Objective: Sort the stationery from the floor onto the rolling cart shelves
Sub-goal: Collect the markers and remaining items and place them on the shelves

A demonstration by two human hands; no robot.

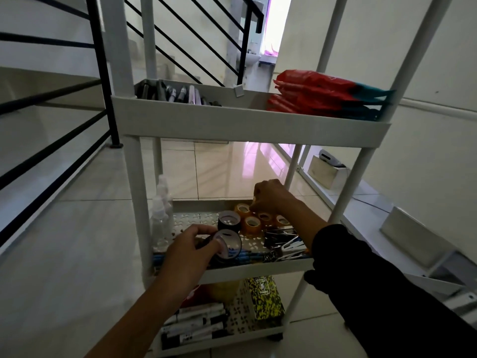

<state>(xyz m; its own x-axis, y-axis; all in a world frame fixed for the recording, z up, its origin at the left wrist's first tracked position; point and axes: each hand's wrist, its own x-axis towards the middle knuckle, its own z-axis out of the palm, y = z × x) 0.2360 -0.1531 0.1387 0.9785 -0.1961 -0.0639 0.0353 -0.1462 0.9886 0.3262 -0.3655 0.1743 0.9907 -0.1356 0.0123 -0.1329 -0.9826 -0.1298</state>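
Gripping a black tape roll [228, 245] in my left hand [191, 250], I held it tilted over the front edge of the middle shelf [258, 270] of the white rolling cart [247, 122], fingers curled round its rim, thumb on the near side. My right hand [268, 196], in a dark sleeve [361, 267], reached to the back right corner of that shelf, its fingers bunched and pinching at something small just above the amber tape rolls [251, 224]; I could not tell what it held.

On the same shelf a second black roll [228, 219] stood upright just beside the amber ones, which clustered toward the back right. Clear spray bottles [161, 218] stood along the left edge. Binder clips [278, 235] and a stapler [291, 246] lay near the front right corner, and blue pens [242, 255] lay along the front edge under my held roll.

On the upper shelf, markers [178, 94] lay at the back left and a stack of red and teal packets [325, 95] filled the right end. On the bottom shelf, black and white markers [196, 324] sat at the front left, with a yellow patterned box [264, 297] standing toward the right.
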